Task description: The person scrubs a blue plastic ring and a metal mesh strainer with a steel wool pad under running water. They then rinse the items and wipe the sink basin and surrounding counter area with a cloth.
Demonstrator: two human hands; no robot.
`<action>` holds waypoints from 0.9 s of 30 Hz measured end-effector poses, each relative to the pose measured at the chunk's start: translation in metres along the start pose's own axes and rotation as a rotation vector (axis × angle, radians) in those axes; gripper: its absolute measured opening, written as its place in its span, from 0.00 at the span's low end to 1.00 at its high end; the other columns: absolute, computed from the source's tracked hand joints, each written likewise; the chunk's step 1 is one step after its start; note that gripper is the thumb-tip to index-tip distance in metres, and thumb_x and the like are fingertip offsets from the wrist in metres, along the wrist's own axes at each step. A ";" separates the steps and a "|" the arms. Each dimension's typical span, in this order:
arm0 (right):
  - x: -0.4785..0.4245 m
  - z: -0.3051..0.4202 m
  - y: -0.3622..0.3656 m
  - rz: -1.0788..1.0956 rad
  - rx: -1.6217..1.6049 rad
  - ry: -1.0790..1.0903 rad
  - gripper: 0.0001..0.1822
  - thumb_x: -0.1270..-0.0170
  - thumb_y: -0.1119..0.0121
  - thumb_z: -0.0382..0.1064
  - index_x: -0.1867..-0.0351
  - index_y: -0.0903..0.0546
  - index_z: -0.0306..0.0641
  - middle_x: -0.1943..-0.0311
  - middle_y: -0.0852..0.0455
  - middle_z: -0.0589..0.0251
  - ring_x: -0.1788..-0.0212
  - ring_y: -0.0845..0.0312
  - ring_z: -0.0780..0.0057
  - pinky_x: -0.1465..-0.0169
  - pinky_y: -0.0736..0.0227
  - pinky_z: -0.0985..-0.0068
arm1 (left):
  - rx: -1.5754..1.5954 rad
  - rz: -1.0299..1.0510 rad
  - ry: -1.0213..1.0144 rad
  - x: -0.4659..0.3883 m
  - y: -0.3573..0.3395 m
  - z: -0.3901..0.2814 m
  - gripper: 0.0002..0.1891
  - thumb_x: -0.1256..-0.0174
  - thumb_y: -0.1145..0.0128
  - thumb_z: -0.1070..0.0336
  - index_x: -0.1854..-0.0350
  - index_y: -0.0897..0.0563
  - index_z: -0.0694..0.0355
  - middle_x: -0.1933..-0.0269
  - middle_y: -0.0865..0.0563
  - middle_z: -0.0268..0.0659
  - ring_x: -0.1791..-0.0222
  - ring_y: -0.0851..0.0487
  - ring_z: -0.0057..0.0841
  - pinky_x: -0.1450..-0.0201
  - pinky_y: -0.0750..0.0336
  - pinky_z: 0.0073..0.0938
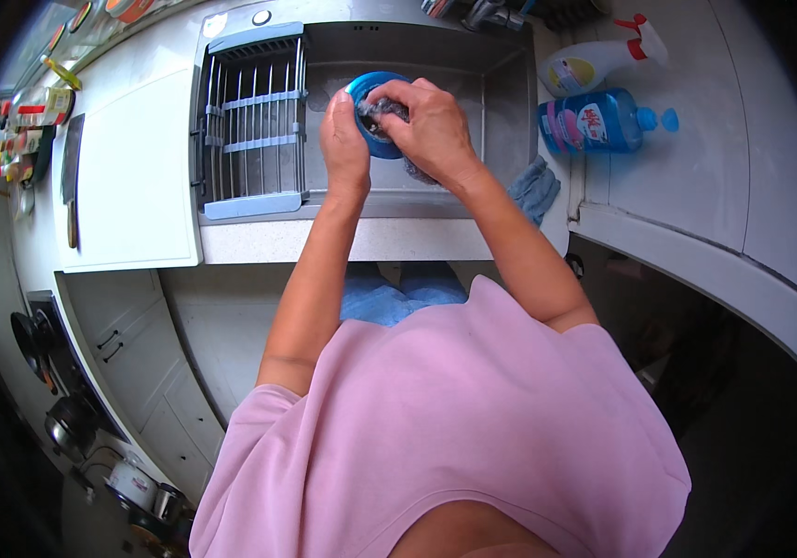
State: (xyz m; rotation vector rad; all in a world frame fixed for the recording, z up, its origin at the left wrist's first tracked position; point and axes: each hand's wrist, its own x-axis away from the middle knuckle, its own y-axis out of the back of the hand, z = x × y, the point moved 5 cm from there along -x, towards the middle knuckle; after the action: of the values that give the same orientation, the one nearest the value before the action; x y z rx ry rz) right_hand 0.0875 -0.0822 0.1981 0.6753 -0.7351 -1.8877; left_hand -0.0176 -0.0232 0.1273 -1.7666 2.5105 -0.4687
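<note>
Over the basin of a steel sink [510,132] I hold a round blue bowl or cup [379,78], its mouth facing up and toward my right. My left hand [346,143] grips its left side, thumb near the rim. Inside the mouth, my right hand [433,125] presses a dark grey scrubber [393,109], with white suds around the fingers. Below that wrist, more grey mesh [418,171] shows, perhaps part of the same scrubber. Most of the bowl's inside is hidden by my right fingers.
A steel drying rack [255,143] spans the sink's left side. Left of it lie a white cutting board [133,174] and a kitchen knife [71,160]. At right are a spray bottle [583,66], a blue detergent bottle [590,122] and a grey-blue cloth [536,190]. A faucet [492,14] stands behind.
</note>
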 end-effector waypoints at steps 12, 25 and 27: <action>0.001 0.011 0.006 0.040 0.116 0.240 0.12 0.47 0.32 0.32 0.60 0.14 0.48 0.64 0.13 0.64 0.60 0.20 0.65 0.54 0.22 0.68 | 0.176 -0.026 0.185 -0.004 0.007 0.000 0.18 0.25 0.54 0.49 0.52 0.24 0.59 0.56 0.18 0.35 0.55 0.18 0.20 0.49 0.23 0.26; -0.008 0.001 0.018 0.096 0.176 0.283 0.11 0.47 0.32 0.29 0.63 0.14 0.48 0.62 0.13 0.66 0.56 0.21 0.66 0.55 0.21 0.69 | 0.235 0.088 0.299 -0.007 -0.002 0.002 0.16 0.25 0.54 0.49 0.53 0.23 0.57 0.56 0.17 0.35 0.56 0.19 0.21 0.49 0.24 0.25; -0.009 0.002 0.019 0.042 0.183 0.269 0.11 0.47 0.31 0.29 0.63 0.14 0.48 0.62 0.14 0.66 0.56 0.21 0.66 0.54 0.21 0.69 | 0.245 0.103 0.307 -0.007 -0.006 0.000 0.16 0.26 0.53 0.49 0.54 0.23 0.57 0.57 0.16 0.34 0.57 0.19 0.20 0.50 0.24 0.25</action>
State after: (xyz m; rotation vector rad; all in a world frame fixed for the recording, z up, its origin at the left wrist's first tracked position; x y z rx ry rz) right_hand 0.1008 -0.0809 0.2148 0.9998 -0.7454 -1.6620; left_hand -0.0091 -0.0187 0.1278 -1.5697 2.5764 -1.0625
